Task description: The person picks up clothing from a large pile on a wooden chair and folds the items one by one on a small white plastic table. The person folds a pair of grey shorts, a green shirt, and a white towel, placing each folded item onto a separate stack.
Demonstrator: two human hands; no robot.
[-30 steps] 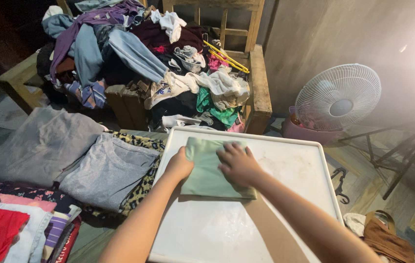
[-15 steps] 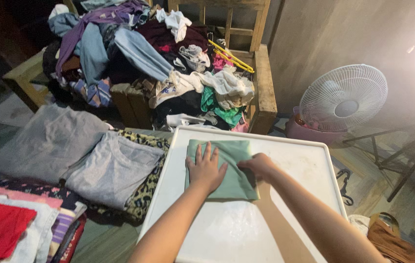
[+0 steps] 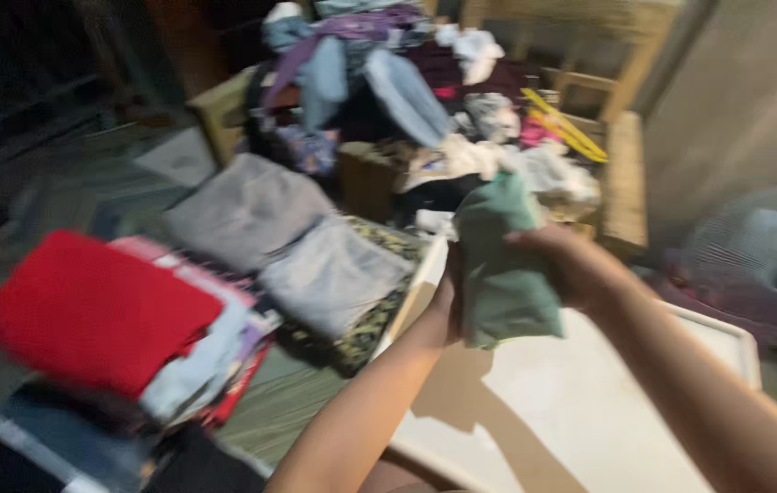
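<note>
Now I see my two arms reaching up from the bottom edge over the white counter [image 3: 589, 402]. My left hand [image 3: 443, 315] is under the folded green cloth [image 3: 502, 265], and it is mostly hidden behind it, so I cannot tell if its fingers are closed. My right hand [image 3: 566, 265] is closed on the right edge of the cloth, with the fingers curled around it. The cloth is lifted above the counter, upright, near the counter's left edge, and its shadow falls on the white surface below.

To the left of the counter lies a red garment [image 3: 87, 310] on top of a stack of folded clothes. A little further are two grey folded garments [image 3: 288, 237], side by side, the nearer one on a leopard-print cloth [image 3: 365, 333]. Behind them a wooden bench [image 3: 625, 173] carries a big heap of unfolded clothes [image 3: 406, 82]. On the far right stands a white fan [image 3: 762, 256], blurred.
</note>
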